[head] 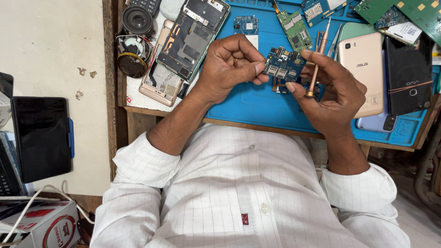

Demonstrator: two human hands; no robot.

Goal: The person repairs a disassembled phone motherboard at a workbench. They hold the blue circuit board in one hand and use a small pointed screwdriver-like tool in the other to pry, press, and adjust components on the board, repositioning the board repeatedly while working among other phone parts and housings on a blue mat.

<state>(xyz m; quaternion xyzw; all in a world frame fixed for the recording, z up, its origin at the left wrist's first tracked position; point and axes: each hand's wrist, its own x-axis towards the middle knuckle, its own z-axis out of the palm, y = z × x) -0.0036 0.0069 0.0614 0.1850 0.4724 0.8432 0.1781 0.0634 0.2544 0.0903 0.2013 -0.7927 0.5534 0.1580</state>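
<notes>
Left hand (225,69) and right hand (333,94) pinch one blue circuit board (283,65); right also holds one screwdriver (318,55).

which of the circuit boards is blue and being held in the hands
The small dark-blue board, pinched between the left hand and right hand; the green boards lie untouched on the blue mat.

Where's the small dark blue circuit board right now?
In the head view, the small dark blue circuit board is held between both hands above the blue work mat: left hand on its left edge, right hand, also holding a copper-coloured screwdriver, on its right.

Bright, even daylight; edges perhaps slightly soft.
</notes>
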